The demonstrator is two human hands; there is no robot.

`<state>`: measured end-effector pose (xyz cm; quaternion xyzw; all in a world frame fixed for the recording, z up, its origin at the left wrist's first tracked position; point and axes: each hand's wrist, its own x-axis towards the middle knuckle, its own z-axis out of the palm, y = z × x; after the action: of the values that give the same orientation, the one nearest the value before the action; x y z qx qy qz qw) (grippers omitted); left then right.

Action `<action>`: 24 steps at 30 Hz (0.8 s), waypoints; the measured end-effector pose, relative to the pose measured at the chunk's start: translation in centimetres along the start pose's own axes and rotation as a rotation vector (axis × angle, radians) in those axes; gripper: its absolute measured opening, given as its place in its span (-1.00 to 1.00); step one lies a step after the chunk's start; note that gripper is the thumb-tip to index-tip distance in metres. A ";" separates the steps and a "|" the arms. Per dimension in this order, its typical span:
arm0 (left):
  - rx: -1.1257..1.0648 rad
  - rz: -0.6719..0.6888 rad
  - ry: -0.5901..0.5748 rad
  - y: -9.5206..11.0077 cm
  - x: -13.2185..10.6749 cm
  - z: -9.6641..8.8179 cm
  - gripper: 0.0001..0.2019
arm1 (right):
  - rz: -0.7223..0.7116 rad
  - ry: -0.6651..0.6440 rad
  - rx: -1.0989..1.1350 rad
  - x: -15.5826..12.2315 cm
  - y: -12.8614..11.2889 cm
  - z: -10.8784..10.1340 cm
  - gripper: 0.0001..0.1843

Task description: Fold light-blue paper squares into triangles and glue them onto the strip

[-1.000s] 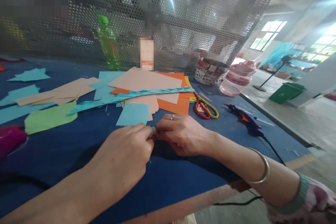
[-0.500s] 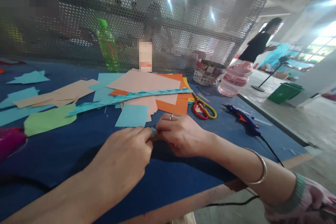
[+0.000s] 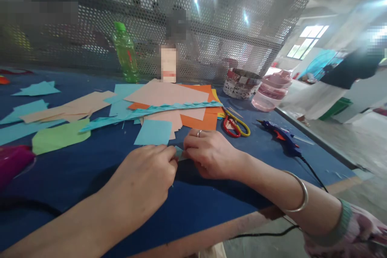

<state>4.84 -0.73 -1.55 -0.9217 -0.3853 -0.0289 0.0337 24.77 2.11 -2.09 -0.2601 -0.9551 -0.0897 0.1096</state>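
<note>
hands: left (image 3: 145, 173), right (image 3: 211, 155) pinch half-hidden blue paper (image 3: 180, 153)

Along the far edge of the desk (image 3: 193, 213), a perforated metal screen (image 3: 217, 36), glinting with reflected light. Off to the right, a pale concrete floor (image 3: 353, 145), white walls (image 3: 363, 100) and windows (image 3: 307, 42) bright with daylight. Farther off, a teal cloth (image 3: 322, 63) near the wall, and a green bin (image 3: 338, 109) half hidden behind a blurred person (image 3: 341, 84) in a dark top and white skirt.
</note>
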 end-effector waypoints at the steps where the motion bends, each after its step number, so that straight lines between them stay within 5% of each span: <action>1: -0.007 -0.002 -0.028 0.0 0.1 -0.2 -0.65 | 0.002 -0.003 0.003 0.0 0.0 0.0 -0.85; 15: 0.041 0.045 0.044 0.1 0.0 0.0 -0.65 | -0.081 0.056 0.080 -0.1 0.3 0.7 -0.72; 24: 0.013 -0.043 -0.072 -0.2 0.2 -0.4 -0.65 | -0.002 0.099 0.085 -0.3 0.5 0.7 -0.81</action>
<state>4.84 -0.45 -1.11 -0.9134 -0.4062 0.0063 0.0252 25.15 2.58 -2.74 -0.2494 -0.9518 -0.0620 0.1674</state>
